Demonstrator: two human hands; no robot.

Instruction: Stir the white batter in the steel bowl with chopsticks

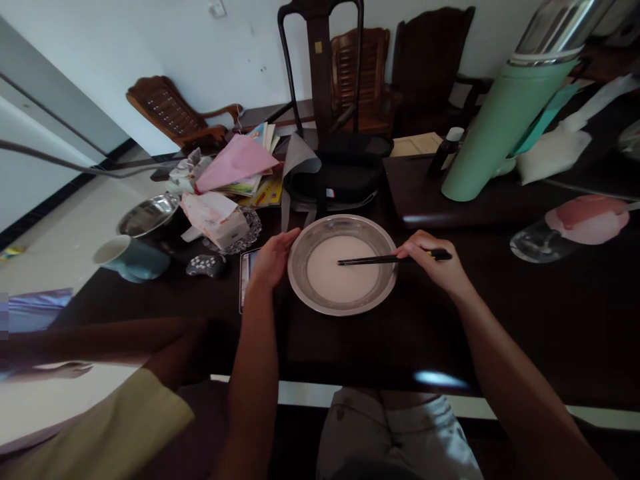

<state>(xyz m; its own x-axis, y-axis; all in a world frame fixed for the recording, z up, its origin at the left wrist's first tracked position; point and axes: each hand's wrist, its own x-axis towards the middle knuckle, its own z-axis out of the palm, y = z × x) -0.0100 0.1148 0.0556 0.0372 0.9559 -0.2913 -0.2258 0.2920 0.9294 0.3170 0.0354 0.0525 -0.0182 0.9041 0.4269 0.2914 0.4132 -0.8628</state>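
A wide metal bowl [345,309] of milky white liquid [333,277] stands on the dark table in front of me. My left hand [273,259] lies along the bowl's left side, fingers stretched out by the rim; whether it presses on the metal I cannot tell. Above the right rim, my right hand [431,257] is closed around dark chopsticks [370,260]. Their tips reach into the liquid near the middle of the bowl. A phone [244,283] lies partly hidden behind my left hand and forearm.
Left are a game controller [206,265], a blue mug [137,259], a second metal bowl [149,215] and a tissue pack [217,220]. A black case [345,177] sits behind the bowl. Right stand a green thermos [505,127] and a pink-topped bottle [583,223]. Another person's arm [170,340] is at left.
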